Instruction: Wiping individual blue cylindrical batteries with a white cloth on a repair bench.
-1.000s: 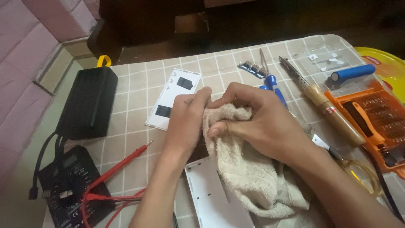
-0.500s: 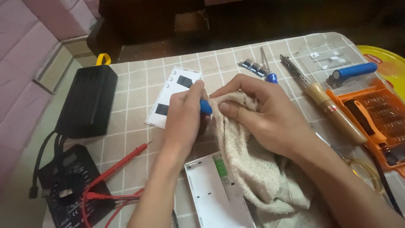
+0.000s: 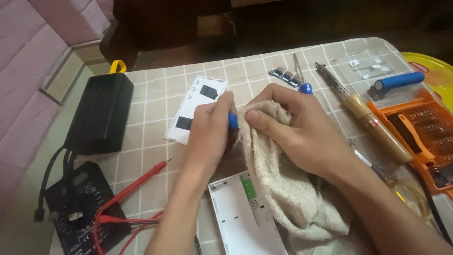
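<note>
Over a checked cloth [image 3: 155,94], the left hand [image 3: 210,132] and right hand [image 3: 302,130] wrap a blue cell [image 3: 233,121] in a towel [image 3: 283,189].

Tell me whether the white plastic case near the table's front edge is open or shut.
Open. The white plastic case lies with its inside facing up, showing a green part within; the beige towel covers its right side.

Cloth [image 3: 292,198] on case [image 3: 240,222].
</note>
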